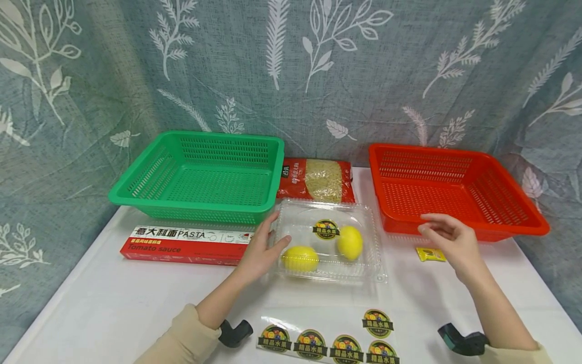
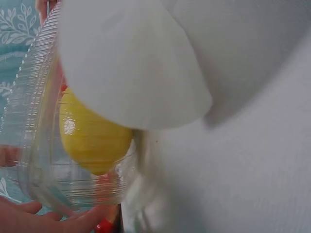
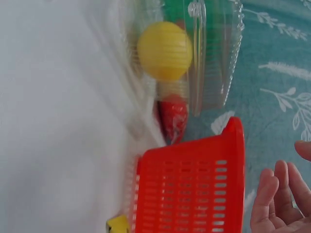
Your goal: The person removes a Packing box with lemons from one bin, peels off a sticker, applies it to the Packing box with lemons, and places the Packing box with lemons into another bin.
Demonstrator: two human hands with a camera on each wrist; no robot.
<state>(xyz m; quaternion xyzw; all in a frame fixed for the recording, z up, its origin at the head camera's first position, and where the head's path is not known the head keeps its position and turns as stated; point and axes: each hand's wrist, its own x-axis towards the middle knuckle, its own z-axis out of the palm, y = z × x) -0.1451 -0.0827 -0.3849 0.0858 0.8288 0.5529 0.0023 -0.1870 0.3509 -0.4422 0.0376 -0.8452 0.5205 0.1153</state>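
Observation:
A clear plastic clamshell container (image 1: 328, 270) lies closed in the middle of the table, with two lemons (image 1: 349, 242) inside and a round black fruit sticker (image 1: 326, 229) on its lid. My left hand (image 1: 261, 250) rests at the container's left side, thumb over the lid's edge and fingers extended along the wall. In the left wrist view those fingers (image 2: 73, 221) lie along the ribbed side near one lemon (image 2: 92, 136). My right hand (image 1: 452, 245) hovers empty near the front of the red basket (image 1: 459, 233), fingers loosely bent. A small yellow packet (image 1: 429, 254) lies just beside it.
At the back left stands a green basket (image 1: 195, 210), with a red pasta box (image 1: 182, 253) in front of it. Behind the container lies a bag of pasta (image 1: 318, 179). A sheet of round stickers (image 1: 318, 316) lies at the front. A patterned curtain (image 1: 291, 76) hangs behind the table.

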